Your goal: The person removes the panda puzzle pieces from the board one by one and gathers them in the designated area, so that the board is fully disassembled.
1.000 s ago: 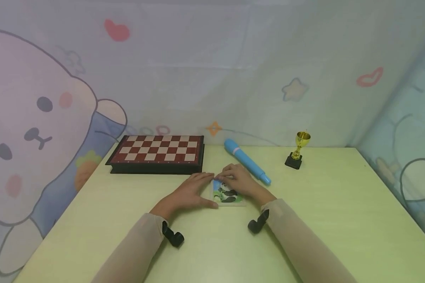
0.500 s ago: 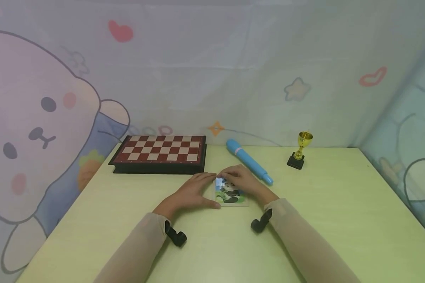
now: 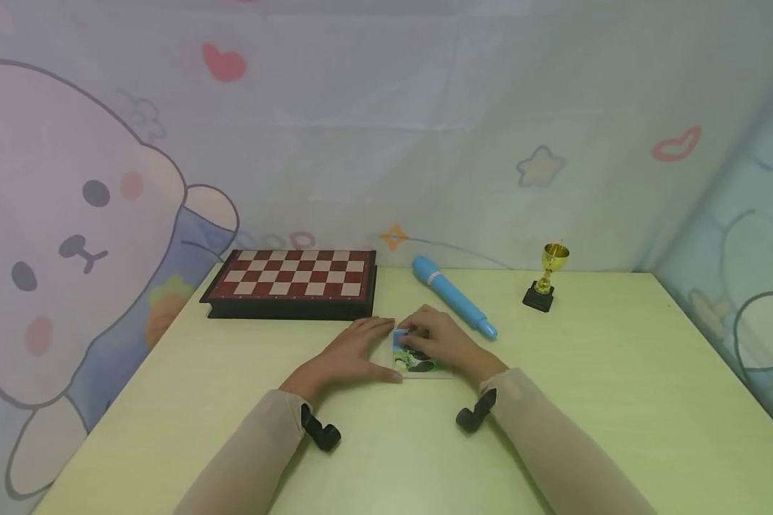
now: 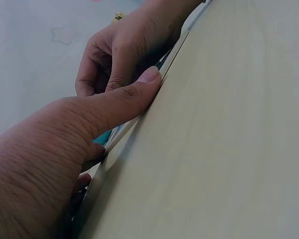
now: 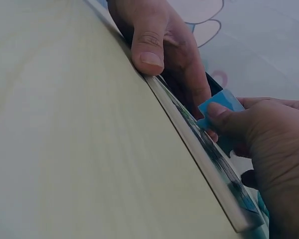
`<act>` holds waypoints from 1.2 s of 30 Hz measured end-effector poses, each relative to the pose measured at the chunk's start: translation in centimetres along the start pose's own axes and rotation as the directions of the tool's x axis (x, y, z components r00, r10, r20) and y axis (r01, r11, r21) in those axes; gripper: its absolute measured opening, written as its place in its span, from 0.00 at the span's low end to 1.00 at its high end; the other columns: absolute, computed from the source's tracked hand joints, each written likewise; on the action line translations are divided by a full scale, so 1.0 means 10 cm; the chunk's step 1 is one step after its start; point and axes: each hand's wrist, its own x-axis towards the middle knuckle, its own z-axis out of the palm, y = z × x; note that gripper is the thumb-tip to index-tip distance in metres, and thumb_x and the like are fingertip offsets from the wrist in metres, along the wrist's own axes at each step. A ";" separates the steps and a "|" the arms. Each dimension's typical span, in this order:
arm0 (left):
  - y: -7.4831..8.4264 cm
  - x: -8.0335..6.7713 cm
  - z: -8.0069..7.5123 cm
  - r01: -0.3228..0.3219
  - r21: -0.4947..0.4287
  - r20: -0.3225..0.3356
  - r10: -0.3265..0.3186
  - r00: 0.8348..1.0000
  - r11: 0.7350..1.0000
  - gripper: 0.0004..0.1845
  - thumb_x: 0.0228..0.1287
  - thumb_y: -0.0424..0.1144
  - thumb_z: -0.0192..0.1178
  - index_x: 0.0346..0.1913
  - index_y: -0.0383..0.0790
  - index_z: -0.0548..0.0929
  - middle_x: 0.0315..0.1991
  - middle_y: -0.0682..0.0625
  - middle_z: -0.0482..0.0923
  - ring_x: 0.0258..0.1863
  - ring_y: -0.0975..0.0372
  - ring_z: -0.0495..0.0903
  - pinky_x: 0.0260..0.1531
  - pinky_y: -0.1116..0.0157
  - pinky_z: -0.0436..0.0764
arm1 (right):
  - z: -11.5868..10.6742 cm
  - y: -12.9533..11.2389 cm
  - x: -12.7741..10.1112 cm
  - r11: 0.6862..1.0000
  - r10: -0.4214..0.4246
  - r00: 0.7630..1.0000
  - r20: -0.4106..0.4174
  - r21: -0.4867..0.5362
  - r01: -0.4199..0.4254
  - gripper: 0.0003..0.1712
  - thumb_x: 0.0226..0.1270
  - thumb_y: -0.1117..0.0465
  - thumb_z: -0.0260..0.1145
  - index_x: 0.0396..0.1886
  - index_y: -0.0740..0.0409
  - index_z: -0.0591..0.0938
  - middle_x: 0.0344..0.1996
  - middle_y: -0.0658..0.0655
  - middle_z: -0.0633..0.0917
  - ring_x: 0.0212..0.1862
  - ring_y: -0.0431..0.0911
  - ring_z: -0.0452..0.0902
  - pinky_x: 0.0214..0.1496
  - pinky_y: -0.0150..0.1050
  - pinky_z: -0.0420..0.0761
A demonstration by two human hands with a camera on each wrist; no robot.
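A small panda picture puzzle board [image 3: 421,367] lies flat on the pale green table [image 3: 592,386]. My left hand [image 3: 349,352] holds its left side, with the thumb [image 5: 148,47] pressed on the near edge [image 4: 137,119] and the fingers reaching over the far edge. Over the upper part of the picture, my right hand [image 3: 439,337] pinches a small blue puzzle piece [image 5: 220,105] between thumb and fingers, just above the board [image 5: 202,149]. That hand hides much of the panda picture.
A closed red and cream chessboard box [image 3: 294,282] stands behind the left hand. Behind the right hand a light blue tube [image 3: 452,296] lies at a slant. A small gold trophy [image 3: 546,277] is at the back right. Cartoon cloth walls surround the table.
My right hand has shifted slightly down and left over the picture and covers more of the panda. The left hand has kept its hold on the board.
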 end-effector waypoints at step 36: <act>-0.04 -0.09 0.02 -0.020 -0.019 -0.021 0.020 1.000 1.000 0.56 0.47 0.76 0.66 0.77 0.51 0.65 0.76 0.59 0.59 0.76 0.61 0.54 0.72 0.54 0.59 | -0.61 -0.01 -0.93 0.967 0.231 0.957 -0.176 -0.065 -0.246 0.09 0.67 0.54 0.73 0.44 0.48 0.89 0.33 0.42 0.87 0.34 0.38 0.80 0.39 0.35 0.81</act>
